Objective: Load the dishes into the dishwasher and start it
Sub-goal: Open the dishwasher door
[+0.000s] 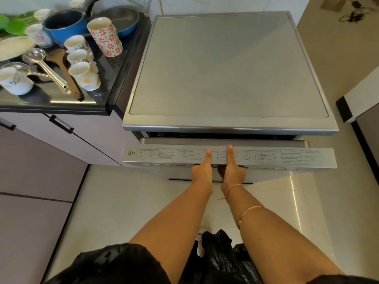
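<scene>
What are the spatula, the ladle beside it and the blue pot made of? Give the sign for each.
The spatula looks like wood: matte brown, no shine. The ladle looks like steel: silvery, with bright reflections. The blue pot seems to be coated or enamelled metal: glossy blue outside, dark inside.

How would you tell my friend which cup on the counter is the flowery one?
Find the big silver dishwasher, then look at the dark counter on its left, crowded with dishes. The flowery cup stands towards the counter's back right, nearest the dishwasher, beside a steel pan. It is the tallest cup and the only one covered in bold red flowers.
</scene>
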{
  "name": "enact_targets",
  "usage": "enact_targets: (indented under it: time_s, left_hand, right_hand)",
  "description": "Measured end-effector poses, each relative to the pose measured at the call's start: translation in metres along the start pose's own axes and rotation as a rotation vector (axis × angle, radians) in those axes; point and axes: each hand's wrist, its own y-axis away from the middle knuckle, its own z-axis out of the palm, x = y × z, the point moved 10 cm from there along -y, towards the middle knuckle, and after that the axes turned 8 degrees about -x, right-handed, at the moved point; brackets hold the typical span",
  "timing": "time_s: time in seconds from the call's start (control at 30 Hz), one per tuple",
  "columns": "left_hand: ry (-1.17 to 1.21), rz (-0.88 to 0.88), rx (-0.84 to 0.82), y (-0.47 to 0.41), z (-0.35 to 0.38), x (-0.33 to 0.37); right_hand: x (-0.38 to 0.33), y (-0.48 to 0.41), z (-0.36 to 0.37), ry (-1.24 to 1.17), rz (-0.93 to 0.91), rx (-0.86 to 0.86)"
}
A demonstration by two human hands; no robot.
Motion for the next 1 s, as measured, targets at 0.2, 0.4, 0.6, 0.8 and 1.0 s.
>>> enact_targets:
  time_s: [0.2,0.4,0.6,0.8,1.0]
  left_hand:
    - [-0.090,0.033,-0.031,0.021,-0.019,-0.014]
    - [-0.164,0.049,0.072,0.040,-0.048,-0.060]
    - [-0.296,0.079,0.148,0.066,-0.079,-0.120]
    - [-1.265,0.440,0.276,0.090,-0.077,-0.118]
    - [-1.851,0.424,-0.057,0.051,-0.057,-0.162]
  right_hand:
    - [0.011,0.023,-0.021,0.218,0.084,0.031]
    - [0.024,0.063,-0.059,0.524,0.122,0.052]
    - [0.056,0.102,-0.097,0.826,0.156,0.029]
    - [0.042,0.127,-0.100,1.716,-0.178,0.104]
    - [0.083,0.099,-0.113,2.074,-0.084,-0.331]
